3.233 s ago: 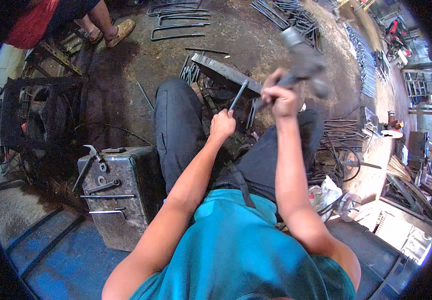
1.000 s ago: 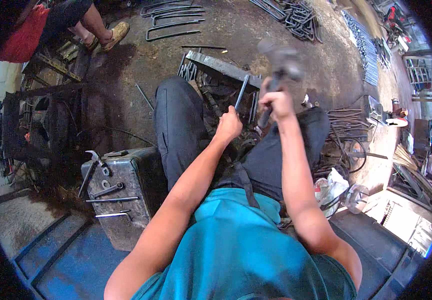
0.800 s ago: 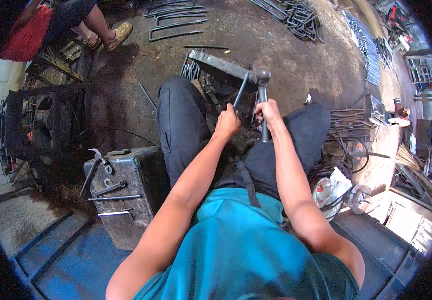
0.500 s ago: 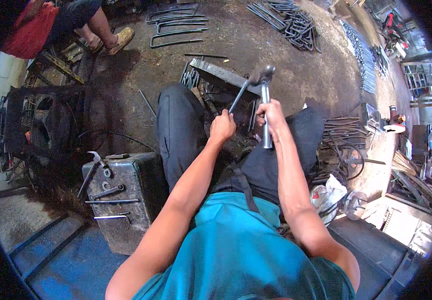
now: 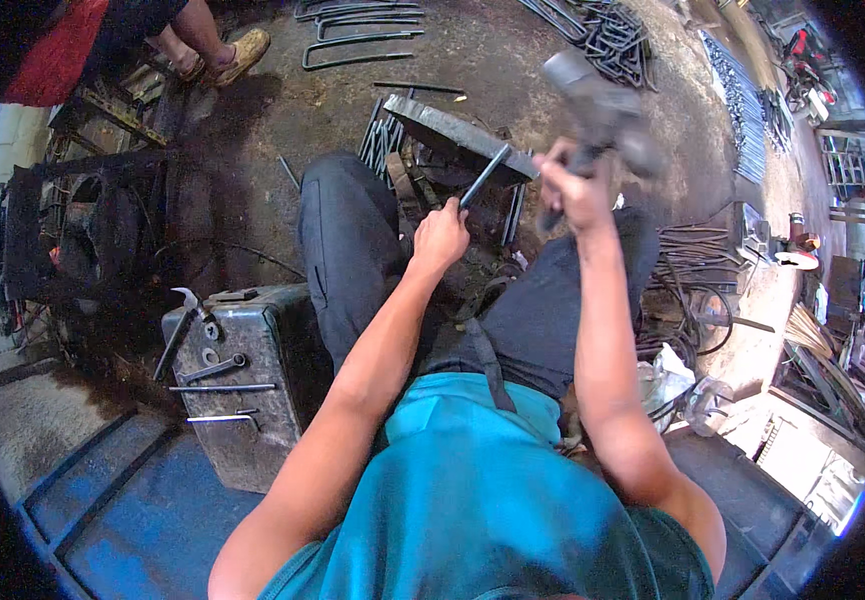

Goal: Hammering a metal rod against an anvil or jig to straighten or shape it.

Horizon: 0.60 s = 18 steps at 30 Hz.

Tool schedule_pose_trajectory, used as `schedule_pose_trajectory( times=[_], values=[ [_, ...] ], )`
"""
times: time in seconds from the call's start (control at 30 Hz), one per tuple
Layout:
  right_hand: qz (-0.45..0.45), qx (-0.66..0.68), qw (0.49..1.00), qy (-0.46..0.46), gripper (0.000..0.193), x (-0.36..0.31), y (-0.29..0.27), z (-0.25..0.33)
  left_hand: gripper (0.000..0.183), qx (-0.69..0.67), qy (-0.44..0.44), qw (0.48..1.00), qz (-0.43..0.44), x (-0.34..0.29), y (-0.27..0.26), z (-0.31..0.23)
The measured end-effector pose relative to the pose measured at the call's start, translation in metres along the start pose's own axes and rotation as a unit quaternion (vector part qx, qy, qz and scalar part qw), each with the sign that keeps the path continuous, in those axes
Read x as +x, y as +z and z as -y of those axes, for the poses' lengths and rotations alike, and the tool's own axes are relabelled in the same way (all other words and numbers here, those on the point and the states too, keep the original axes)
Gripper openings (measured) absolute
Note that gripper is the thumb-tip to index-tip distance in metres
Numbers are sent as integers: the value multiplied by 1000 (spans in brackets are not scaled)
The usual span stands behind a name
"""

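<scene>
- Up and to the right goes the hammer [image 5: 598, 112] in the head view: half a second ago its head was at the tip of the rod [image 5: 484, 178]; now it is well clear and blurred.
- The right hand [image 5: 581, 192] is wrapped around the hammer's handle.
- The left hand [image 5: 442, 236] is closed around the rod's near end, as before; the rod slants up and right from the fist, its far tip over the slab [image 5: 453, 130]. Whether it touches the slab I cannot tell.
- Short rods [image 5: 381, 142] lie beside the slab's left end.
- At the person's left stands a box [image 5: 238, 450]; on it lie a claw hammer [image 5: 175, 341], a wrench [image 5: 215, 371] and a bent bar [image 5: 223, 418].
- Beyond the slab, U-shaped bars [image 5: 368, 38] lie on the floor, with a pile of bent bars [image 5: 613, 48] to their right.
- At upper left shows another person's shoe [image 5: 246, 57].
</scene>
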State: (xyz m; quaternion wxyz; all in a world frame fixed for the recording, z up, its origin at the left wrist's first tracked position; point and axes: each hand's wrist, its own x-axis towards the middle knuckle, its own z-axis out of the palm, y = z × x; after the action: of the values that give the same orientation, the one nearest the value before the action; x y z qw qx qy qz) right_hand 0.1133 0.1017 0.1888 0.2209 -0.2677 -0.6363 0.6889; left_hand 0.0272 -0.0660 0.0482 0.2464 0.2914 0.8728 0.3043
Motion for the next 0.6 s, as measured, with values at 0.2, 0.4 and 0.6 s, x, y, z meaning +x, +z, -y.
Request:
schedule_pose_trajectory(
  times=[0.2, 0.4, 0.6],
  values=[
    [-79, -94, 950, 286, 23, -18, -9, -103, 29, 20, -32, 999, 9, 6, -3, -1],
    [-130, -90, 954, 255, 25, -36, -13, -116, 28, -12, -51, 999, -1, 7, 0, 2],
    [-160, -92, 974, 128, 17, -45, 2, -44, 24, -6, -59, 998, 8, 1, 2, 2]
  ],
)
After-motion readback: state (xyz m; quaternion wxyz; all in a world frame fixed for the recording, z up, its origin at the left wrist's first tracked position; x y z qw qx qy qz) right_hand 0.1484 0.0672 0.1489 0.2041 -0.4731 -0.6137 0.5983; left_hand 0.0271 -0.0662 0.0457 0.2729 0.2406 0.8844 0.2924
